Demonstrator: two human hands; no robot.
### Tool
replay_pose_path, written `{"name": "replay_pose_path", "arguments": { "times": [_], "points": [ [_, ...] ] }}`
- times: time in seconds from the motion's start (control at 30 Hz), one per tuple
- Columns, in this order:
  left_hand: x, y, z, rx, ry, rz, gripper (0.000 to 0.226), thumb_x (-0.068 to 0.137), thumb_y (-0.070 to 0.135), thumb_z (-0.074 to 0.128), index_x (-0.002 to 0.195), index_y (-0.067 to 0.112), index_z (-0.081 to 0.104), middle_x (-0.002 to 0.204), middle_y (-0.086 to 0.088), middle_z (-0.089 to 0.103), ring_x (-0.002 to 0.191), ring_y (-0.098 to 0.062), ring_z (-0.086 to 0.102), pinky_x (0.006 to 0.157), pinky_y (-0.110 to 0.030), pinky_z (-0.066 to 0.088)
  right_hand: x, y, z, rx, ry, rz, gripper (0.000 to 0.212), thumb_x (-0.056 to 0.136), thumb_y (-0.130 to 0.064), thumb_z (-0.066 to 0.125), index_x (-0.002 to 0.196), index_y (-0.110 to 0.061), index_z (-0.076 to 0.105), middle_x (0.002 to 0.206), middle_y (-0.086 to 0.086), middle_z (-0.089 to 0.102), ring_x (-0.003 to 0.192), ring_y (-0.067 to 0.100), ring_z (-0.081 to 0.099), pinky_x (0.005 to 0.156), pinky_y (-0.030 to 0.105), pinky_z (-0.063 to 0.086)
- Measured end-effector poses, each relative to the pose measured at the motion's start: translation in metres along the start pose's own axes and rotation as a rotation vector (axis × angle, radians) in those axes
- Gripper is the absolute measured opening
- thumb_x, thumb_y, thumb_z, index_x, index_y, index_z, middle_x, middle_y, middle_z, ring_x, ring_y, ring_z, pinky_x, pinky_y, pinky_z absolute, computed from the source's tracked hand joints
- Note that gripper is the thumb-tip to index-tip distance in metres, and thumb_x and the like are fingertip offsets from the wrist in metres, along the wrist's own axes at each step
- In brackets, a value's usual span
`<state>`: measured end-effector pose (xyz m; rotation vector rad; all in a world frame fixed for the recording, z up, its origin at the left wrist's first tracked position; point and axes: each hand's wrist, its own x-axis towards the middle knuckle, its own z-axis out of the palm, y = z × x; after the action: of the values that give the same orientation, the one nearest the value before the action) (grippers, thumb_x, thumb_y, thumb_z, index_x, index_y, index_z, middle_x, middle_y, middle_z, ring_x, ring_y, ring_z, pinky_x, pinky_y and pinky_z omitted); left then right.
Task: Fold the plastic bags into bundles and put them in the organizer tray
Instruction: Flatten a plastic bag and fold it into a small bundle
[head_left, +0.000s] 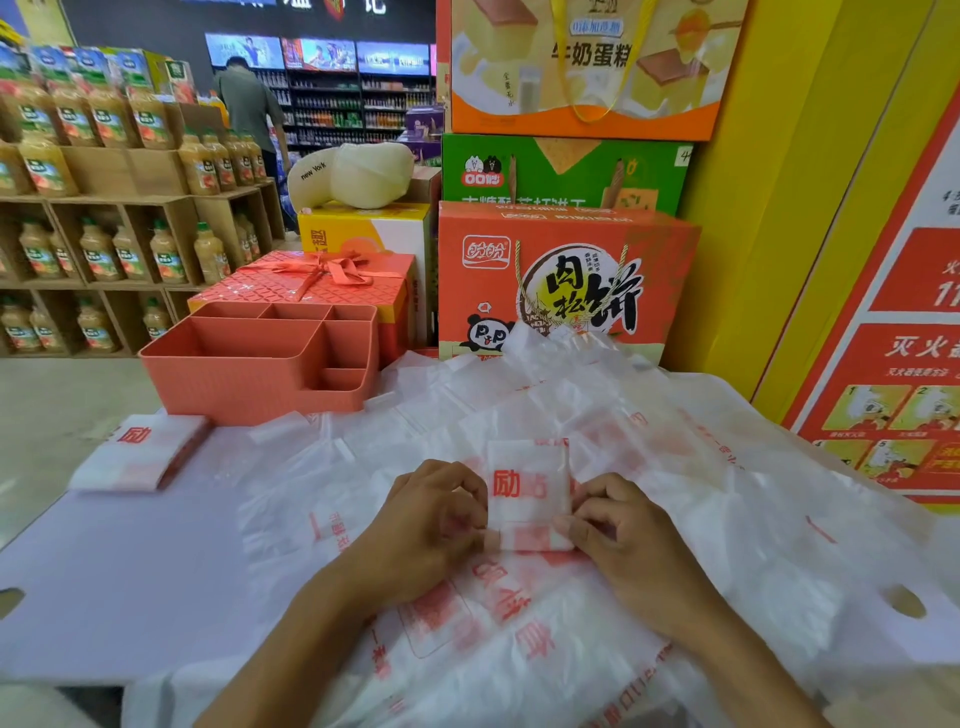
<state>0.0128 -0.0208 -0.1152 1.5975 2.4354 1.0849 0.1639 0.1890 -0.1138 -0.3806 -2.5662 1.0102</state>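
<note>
A white plastic bag with red print, folded into a narrow strip (527, 488), lies in the middle of the table on top of a heap of loose bags (649, 441). My left hand (436, 525) pinches the strip's near left corner. My right hand (618, 535) pinches its near right corner, where the end is turned up. A finished folded bundle (140, 452) lies at the table's left edge. The coral organizer tray (260, 358) with several compartments stands at the back left, and no bags show inside it.
Red gift box (317, 280) and stacked snack cartons (561, 280) stand behind the table. A yellow pillar (779, 208) with a red poster is at the right. Juice bottle shelves (104, 208) fill the left, with a person far back in the aisle. The table's left part is bare white surface (130, 571).
</note>
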Motion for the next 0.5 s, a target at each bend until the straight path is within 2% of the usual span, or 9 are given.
{"name": "replay_pose_path", "arguments": {
  "times": [0.1, 0.2, 0.27, 0.33, 0.4, 0.43, 0.5],
  "points": [
    [0.0, -0.002, 0.001, 0.021, -0.019, 0.014, 0.03, 0.092, 0.053, 0.064, 0.065, 0.041, 0.057, 0.096, 0.018, 0.06, 0.103, -0.008, 0.049, 0.088, -0.03, 0.04, -0.001, 0.001, 0.004, -0.116, 0.055, -0.013, 0.038, 0.085, -0.059, 0.065, 0.066, -0.027, 0.056, 0.094, -0.015, 0.054, 0.092, 0.004, 0.054, 0.075, 0.021, 0.045],
    [0.001, -0.006, 0.005, 0.097, 0.007, 0.013, 0.034, 0.093, 0.055, 0.056, 0.062, 0.043, 0.047, 0.086, 0.018, 0.058, 0.095, -0.006, 0.048, 0.083, -0.026, 0.035, -0.003, -0.001, 0.005, -0.199, 0.089, -0.008, 0.04, 0.086, -0.061, 0.064, 0.074, -0.027, 0.047, 0.088, -0.014, 0.05, 0.088, 0.005, 0.049, 0.069, 0.02, 0.041],
    [0.001, -0.005, 0.007, 0.162, 0.028, 0.007, 0.033, 0.091, 0.055, 0.051, 0.062, 0.043, 0.041, 0.083, 0.019, 0.055, 0.093, -0.003, 0.045, 0.081, -0.023, 0.03, -0.005, -0.004, 0.003, -0.21, 0.068, -0.01, 0.029, 0.091, -0.058, 0.062, 0.088, -0.033, 0.049, 0.095, -0.018, 0.052, 0.094, 0.003, 0.049, 0.075, 0.019, 0.043],
    [0.001, -0.004, 0.009, 0.186, 0.029, -0.009, 0.027, 0.089, 0.054, 0.052, 0.066, 0.042, 0.043, 0.085, 0.02, 0.052, 0.093, -0.002, 0.044, 0.081, -0.022, 0.028, -0.006, -0.008, 0.002, -0.232, 0.025, -0.031, 0.023, 0.096, -0.055, 0.055, 0.112, -0.039, 0.049, 0.113, -0.028, 0.051, 0.105, 0.0, 0.048, 0.089, 0.018, 0.043],
    [-0.001, -0.003, 0.008, 0.197, 0.069, -0.025, 0.013, 0.088, 0.052, 0.056, 0.085, 0.041, 0.049, 0.096, 0.022, 0.05, 0.097, -0.002, 0.043, 0.083, -0.022, 0.03, -0.007, -0.011, 0.001, -0.275, -0.024, -0.05, 0.04, 0.1, -0.056, 0.042, 0.138, -0.042, 0.04, 0.138, -0.03, 0.041, 0.123, -0.001, 0.042, 0.106, 0.024, 0.038],
    [-0.002, -0.002, 0.008, 0.18, 0.084, -0.042, 0.019, 0.089, 0.051, 0.059, 0.102, 0.041, 0.05, 0.107, 0.024, 0.048, 0.102, -0.001, 0.043, 0.087, -0.022, 0.032, -0.007, -0.011, 0.002, -0.306, -0.049, -0.054, 0.051, 0.099, -0.06, 0.033, 0.147, -0.042, 0.033, 0.149, -0.028, 0.034, 0.133, 0.001, 0.035, 0.113, 0.026, 0.032],
    [-0.004, -0.001, 0.007, 0.14, 0.055, -0.082, 0.053, 0.092, 0.047, 0.06, 0.14, 0.041, 0.038, 0.142, 0.025, 0.038, 0.126, 0.002, 0.037, 0.105, -0.02, 0.03, -0.006, -0.011, 0.003, -0.366, -0.1, -0.039, 0.07, 0.092, -0.067, 0.014, 0.158, -0.043, 0.016, 0.162, -0.026, 0.016, 0.147, 0.001, 0.019, 0.122, 0.029, 0.02]
  ]
}}
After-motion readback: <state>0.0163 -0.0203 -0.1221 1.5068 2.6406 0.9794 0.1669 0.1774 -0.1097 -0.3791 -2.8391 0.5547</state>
